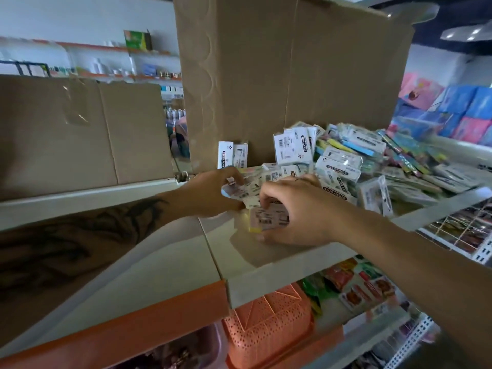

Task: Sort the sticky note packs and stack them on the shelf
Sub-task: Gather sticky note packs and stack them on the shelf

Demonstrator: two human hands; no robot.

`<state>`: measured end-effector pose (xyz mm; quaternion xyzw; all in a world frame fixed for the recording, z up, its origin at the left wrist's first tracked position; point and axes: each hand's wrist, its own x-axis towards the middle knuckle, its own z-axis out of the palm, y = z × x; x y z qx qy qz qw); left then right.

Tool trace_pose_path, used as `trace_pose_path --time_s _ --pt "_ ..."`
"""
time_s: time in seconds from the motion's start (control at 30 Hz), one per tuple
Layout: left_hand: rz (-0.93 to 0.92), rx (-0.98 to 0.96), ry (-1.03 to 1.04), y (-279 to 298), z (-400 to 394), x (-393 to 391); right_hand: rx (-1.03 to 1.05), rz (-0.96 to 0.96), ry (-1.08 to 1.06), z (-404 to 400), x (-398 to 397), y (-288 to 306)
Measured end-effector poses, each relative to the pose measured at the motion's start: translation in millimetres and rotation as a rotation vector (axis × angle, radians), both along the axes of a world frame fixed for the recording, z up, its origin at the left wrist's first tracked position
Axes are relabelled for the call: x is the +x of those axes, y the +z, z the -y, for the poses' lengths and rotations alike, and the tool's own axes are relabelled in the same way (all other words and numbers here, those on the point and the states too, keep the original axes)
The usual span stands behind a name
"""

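Behind everything on the shelf [279, 259] stands the tall cardboard box [287, 75], and we place the rest by it. To the left of that box we see a lower, wider carton [80, 134] with a strip of clear tape on its face. Right of the tall box and in front of it spreads a loose heap of sticky note packs [351, 166], white labels and bright paper edges jumbled together, reaching the shelf's front lip. Leaning upright against the tall box's lower left face are two packs [232, 154], side by side. Below the shelf, under the tall box, we make out an orange perforated basket [269, 320]. In front of the tall box our right hand [298, 211] curls over a yellow-edged pack [269, 218] lying on the shelf, thumb beneath it and fingers hooked over its top. Just left of it, our left hand [210, 194] pinches a fan of several packs [245, 190] between thumb and fingers.
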<state>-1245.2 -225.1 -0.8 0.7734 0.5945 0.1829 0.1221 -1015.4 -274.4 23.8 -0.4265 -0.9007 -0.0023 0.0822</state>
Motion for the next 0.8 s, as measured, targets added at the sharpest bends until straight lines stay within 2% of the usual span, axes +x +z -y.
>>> trace_pose_path --time_s 0.43,0.6,0.8 --pt "0.165 0.174 0.164 -2 130 -61 0.006 -0.121 0.105 37 -27 -3" --pt "0.148 0.208 0.298 -1 196 -101 -0.003 -0.189 0.198 55 -65 -3" --pt "0.112 0.269 0.377 7 253 -161 0.01 -0.16 0.291 92 -124 4"
